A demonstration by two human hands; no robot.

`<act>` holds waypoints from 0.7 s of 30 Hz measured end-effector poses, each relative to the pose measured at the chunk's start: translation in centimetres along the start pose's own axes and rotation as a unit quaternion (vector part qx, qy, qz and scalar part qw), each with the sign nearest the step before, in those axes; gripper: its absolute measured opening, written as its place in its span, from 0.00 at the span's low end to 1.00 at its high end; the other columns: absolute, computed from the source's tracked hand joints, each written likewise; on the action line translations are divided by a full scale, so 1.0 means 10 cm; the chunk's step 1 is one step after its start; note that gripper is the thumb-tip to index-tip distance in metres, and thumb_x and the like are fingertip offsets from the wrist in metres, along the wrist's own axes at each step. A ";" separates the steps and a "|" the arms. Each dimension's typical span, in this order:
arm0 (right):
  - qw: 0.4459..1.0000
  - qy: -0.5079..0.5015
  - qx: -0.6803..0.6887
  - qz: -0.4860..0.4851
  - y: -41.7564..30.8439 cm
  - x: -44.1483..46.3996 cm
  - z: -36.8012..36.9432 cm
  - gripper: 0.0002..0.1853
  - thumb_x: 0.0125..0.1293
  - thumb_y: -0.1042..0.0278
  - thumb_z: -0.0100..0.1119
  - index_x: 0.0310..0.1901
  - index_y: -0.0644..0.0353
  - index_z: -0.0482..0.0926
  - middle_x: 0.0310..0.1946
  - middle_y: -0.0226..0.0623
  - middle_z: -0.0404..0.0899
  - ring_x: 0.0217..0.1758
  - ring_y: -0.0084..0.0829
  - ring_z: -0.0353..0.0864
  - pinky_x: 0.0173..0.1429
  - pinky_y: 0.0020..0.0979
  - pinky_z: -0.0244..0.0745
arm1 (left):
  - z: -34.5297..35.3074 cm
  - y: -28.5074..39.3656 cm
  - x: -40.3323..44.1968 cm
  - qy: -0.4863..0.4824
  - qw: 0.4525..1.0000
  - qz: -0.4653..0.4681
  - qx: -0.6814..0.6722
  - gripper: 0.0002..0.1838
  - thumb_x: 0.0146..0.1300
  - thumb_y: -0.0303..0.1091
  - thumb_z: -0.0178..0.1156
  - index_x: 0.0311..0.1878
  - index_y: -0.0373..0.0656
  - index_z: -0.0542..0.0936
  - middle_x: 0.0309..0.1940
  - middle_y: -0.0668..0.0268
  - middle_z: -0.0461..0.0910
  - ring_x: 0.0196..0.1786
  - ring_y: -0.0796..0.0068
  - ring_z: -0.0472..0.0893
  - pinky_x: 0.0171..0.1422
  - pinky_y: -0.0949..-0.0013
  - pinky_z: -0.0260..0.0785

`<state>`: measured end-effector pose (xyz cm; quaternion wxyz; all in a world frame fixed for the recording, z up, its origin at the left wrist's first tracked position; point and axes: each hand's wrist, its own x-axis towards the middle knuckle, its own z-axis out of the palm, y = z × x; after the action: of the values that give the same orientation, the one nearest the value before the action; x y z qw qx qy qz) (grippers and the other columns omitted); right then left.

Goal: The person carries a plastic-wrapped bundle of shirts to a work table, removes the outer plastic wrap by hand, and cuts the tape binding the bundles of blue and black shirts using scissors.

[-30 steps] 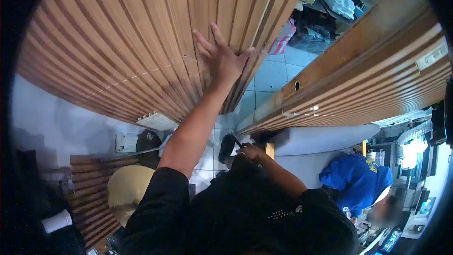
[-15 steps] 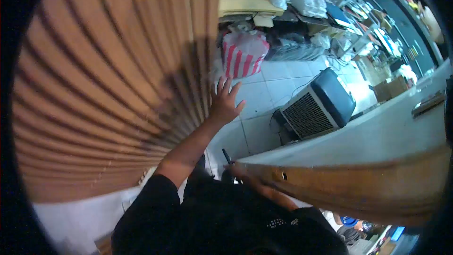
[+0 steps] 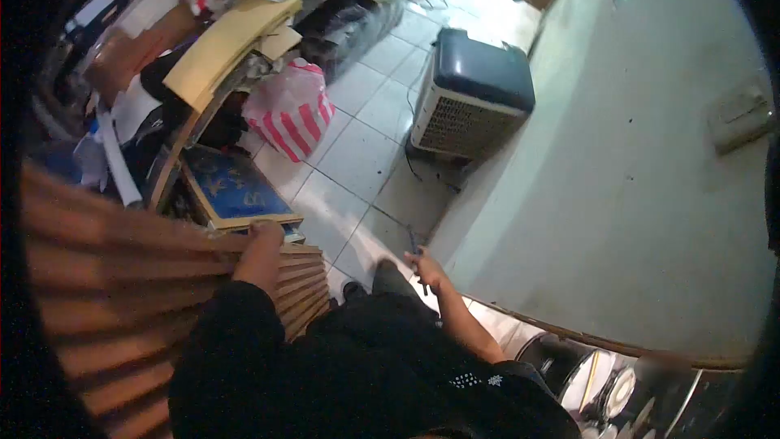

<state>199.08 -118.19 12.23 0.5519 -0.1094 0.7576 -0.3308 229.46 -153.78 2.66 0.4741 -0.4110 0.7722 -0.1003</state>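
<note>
My left hand (image 3: 266,236) is at the edge of a brown ribbed door (image 3: 154,264). Its fingers appear curled over that edge and are partly hidden. My right hand (image 3: 426,267) is low in front of my body, closed around a slim dark stick-like object (image 3: 413,239) that pokes out above and below the fingers. Its exact kind is too small to make out.
Ahead on the tiled floor (image 3: 341,171) stand a red-and-white striped bag (image 3: 296,118) and an air cooler (image 3: 471,102). A blue framed board (image 3: 236,185) lies beyond the door, beside a cluttered heap. A pale wall (image 3: 601,195) runs along the right; drums (image 3: 569,370) are at lower right.
My view has turned and moved forward through the doorway. My left hand, spread before, is now bent at the door's edge. My right hand has come forward, clear of the wooden edge, with the dark object.
</note>
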 end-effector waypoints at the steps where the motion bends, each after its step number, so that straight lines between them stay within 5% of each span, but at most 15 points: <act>1: 0.999 0.025 0.034 0.016 -0.10 0.01 -0.03 0.43 0.56 0.43 0.61 0.67 0.57 0.56 0.52 0.49 0.70 0.41 0.41 0.73 0.38 0.40 0.71 | -0.13 -0.15 -0.11 0.027 0.999 0.003 -0.042 0.14 0.61 0.38 0.56 0.48 0.45 0.78 0.45 0.62 0.79 0.47 0.67 0.79 0.50 0.65 0.71; 8: 0.954 0.191 0.206 0.106 -0.25 0.74 -0.33 0.39 0.56 0.45 0.60 0.66 0.53 0.58 0.52 0.48 0.68 0.38 0.39 0.72 0.26 0.34 0.69 | -1.84 -1.23 -1.95 0.062 0.897 0.201 -0.389 0.10 0.59 0.29 0.56 0.45 0.42 0.77 0.49 0.57 0.77 0.50 0.67 0.78 0.46 0.64 0.68; 10: 0.939 0.196 0.252 0.125 -0.55 0.96 -0.42 0.39 0.56 0.45 0.60 0.65 0.53 0.59 0.50 0.47 0.69 0.36 0.37 0.71 0.26 0.34 0.69 | -2.02 -1.46 -1.66 -0.042 0.910 0.287 -0.295 0.13 0.51 0.27 0.63 0.42 0.42 0.77 0.45 0.58 0.79 0.44 0.59 0.80 0.44 0.60 0.70; 12: 0.926 0.196 0.291 0.143 -0.79 1.33 -0.53 0.38 0.56 0.46 0.60 0.65 0.53 0.60 0.48 0.46 0.69 0.33 0.36 0.71 0.26 0.34 0.68 | -1.39 -1.64 -0.91 -0.210 0.882 0.227 -0.356 0.16 0.56 0.31 0.60 0.48 0.41 0.76 0.47 0.55 0.79 0.43 0.51 0.80 0.48 0.58 0.70; 17: 0.946 0.179 0.235 0.136 -1.53 2.66 -0.66 0.33 0.56 0.48 0.61 0.60 0.55 0.64 0.33 0.39 0.71 0.25 0.33 0.69 0.24 0.34 0.67 | -1.81 -1.80 -0.35 -0.242 0.845 0.225 -0.421 0.16 0.56 0.32 0.59 0.49 0.41 0.76 0.47 0.55 0.79 0.44 0.51 0.80 0.48 0.58 0.70; 21: 0.985 0.041 0.136 0.101 -2.92 3.35 -0.74 0.38 0.56 0.49 0.62 0.66 0.54 0.59 0.39 0.40 0.71 0.30 0.32 0.70 0.29 0.34 0.68 | -2.53 -1.75 0.06 -0.229 0.821 0.212 -0.477 0.17 0.57 0.33 0.59 0.50 0.41 0.75 0.47 0.55 0.79 0.44 0.51 0.80 0.49 0.58 0.70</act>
<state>174.25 -155.27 6.09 0.5604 0.0575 0.7346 -0.3782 218.19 -171.44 25.23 0.3916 -0.4234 0.6605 0.4808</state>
